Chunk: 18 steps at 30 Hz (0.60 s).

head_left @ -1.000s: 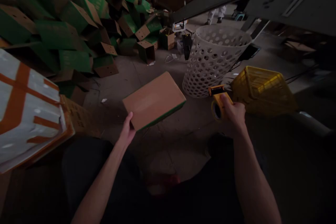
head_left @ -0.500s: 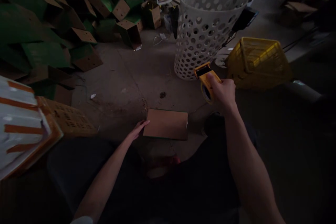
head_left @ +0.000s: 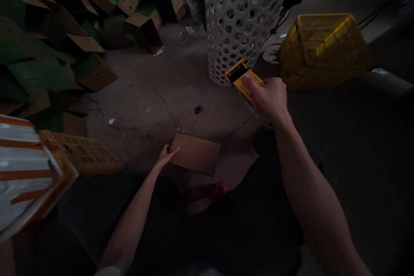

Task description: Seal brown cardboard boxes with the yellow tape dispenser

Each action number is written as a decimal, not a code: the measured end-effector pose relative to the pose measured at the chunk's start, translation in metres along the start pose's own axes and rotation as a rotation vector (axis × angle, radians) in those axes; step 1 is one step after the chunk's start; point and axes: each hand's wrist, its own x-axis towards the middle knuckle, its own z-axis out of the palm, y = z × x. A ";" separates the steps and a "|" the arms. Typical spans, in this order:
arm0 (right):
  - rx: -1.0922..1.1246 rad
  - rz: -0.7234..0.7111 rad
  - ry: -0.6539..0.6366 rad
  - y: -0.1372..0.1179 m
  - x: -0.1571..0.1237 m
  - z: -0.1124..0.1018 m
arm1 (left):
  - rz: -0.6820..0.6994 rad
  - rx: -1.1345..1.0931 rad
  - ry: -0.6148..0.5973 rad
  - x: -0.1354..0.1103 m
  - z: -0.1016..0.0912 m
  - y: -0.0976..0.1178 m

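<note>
My right hand (head_left: 270, 95) is wrapped around a yellow tape dispenser (head_left: 244, 82), raised in front of the white perforated bin. My left hand (head_left: 166, 156) grips the left edge of a brown cardboard box (head_left: 196, 154), with the thumb on its top face and the fingers curled round the side. The box lies tilted, its right end lower toward me. A gap separates the tape dispenser from the box. The box's underside is hidden.
A tall white bin with round holes (head_left: 239, 21) stands ahead, with a yellow plastic crate (head_left: 323, 51) to its right. Green and brown cardboard boxes (head_left: 42, 73) are heaped at the left. A white box with orange tape (head_left: 24, 159) and a tan crate (head_left: 87, 153) are at near left.
My left hand has closed on the box's edge, and the box has turned, shifting slightly left. The tape dispenser in my right hand has moved left and upward in view. The view has tipped down.
</note>
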 end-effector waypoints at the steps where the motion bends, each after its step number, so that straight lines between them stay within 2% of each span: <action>1: -0.008 0.000 -0.009 -0.001 -0.001 -0.001 | 0.010 0.032 0.017 0.001 -0.001 0.002; 4: -0.014 -0.005 -0.028 -0.005 -0.002 -0.002 | 0.090 0.199 0.080 -0.010 0.004 0.015; 8: -0.058 0.048 -0.049 -0.012 -0.004 -0.005 | 0.276 0.603 0.319 -0.053 0.028 0.040; 10: -0.082 0.071 -0.050 -0.015 -0.005 -0.007 | 0.397 0.751 0.313 -0.074 0.038 0.046; 12: -0.097 0.075 -0.042 -0.017 -0.005 -0.008 | 0.455 0.820 0.284 -0.087 0.044 0.047; 18: -0.088 0.001 -0.058 -0.016 -0.005 -0.006 | 0.498 0.818 0.284 -0.092 0.050 0.036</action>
